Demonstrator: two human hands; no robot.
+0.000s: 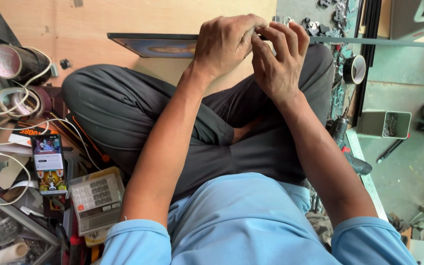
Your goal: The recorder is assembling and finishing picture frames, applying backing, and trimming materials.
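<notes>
Framed picture (pixel 158 46) edge sits pinched under your left hand (pixel 224 41) and right hand (pixel 278 61), both grips narrow on it; any slackening likely lets it slide off your knees.

Dark thin picture frame (pixel 153 45), lying flat on plywood, printed face up

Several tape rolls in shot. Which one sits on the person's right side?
The black tape roll with the white core, lying by the dark metal bars just past the right hand. The other rolls are stacked far left among the white cables.
</notes>
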